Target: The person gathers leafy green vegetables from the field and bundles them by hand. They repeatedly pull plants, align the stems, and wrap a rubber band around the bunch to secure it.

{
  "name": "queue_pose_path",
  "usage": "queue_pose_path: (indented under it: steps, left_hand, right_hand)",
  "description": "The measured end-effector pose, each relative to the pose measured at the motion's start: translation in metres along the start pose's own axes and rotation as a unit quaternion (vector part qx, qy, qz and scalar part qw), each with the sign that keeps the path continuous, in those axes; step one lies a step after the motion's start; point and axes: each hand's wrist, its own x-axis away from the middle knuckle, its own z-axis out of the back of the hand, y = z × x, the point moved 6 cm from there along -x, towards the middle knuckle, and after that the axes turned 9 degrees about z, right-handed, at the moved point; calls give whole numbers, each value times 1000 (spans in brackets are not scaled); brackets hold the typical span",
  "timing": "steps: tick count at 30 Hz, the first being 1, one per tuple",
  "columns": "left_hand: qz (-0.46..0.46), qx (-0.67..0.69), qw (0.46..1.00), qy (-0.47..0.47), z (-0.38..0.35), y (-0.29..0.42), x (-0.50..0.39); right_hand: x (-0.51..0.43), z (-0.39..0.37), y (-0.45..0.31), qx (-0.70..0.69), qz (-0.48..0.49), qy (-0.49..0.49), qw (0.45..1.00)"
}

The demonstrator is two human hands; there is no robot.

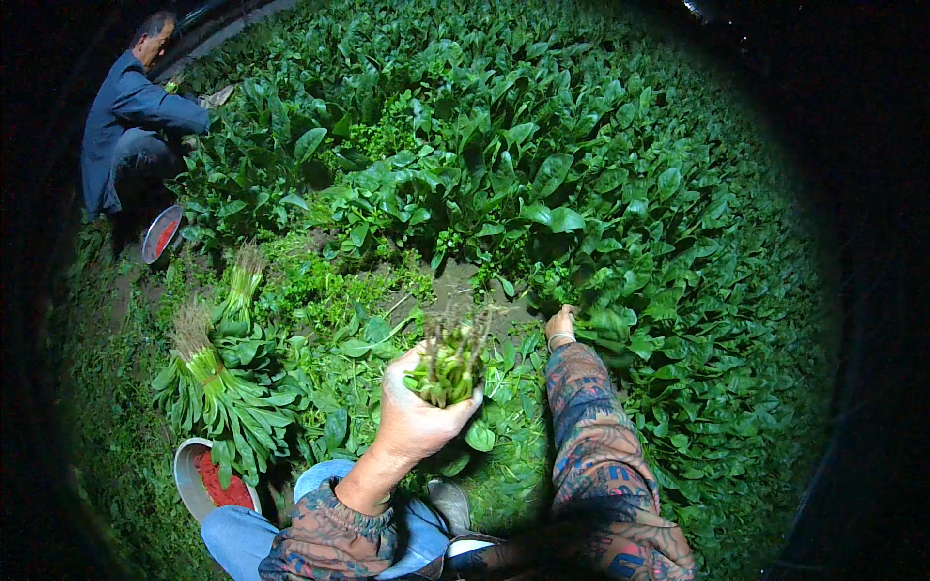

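Observation:
My left hand (418, 417) grips a bunch of spinach (447, 381), with the pale roots pointing up and away and the leaves hanging below the fist. To its right, my right hand (561, 323) reaches down to the edge of the standing spinach (538, 196). Leaves and shadow hide its fingertips, so I cannot see whether it has hold of anything. On the ground at left lie two tied spinach bundles, the nearer one (218, 392) with a band around its stems and the farther one (243, 287) partly behind it.
Beside my knee a tilted bowl (190, 476) holds red strips. A second bowl (161, 234) with red contents stands farther off, near a crouching person (142, 120) in a dark jacket at upper left. Loose leaves and bare soil (454, 287) lie before the standing plants.

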Motion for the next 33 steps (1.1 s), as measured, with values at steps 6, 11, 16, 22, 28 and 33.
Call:
queue_pose_path:
  steps: [6,11,16,22,28,33]
  left_hand:
    - [-28,-50,998,4,6,6,9]
    - [-105,-50,993,25,10,15,14]
    - [-61,21,993,-100,0,6,25]
    - [29,24,991,-131,0,-14,41]
    - [37,-9,978,-206,-8,-28,68]
    - [8,-71,960,-269,-21,-38,87]
  right_hand:
    - [19,10,-12,-32,-74,-23,996]
    - [72,49,1,-194,-104,71,973]
    - [195,131,33,-333,-97,389,853]
    - [336,189,64,-442,-108,572,682]
    - [383,223,64,-781,117,569,230]
    - [404,287,37,-829,272,487,-48]
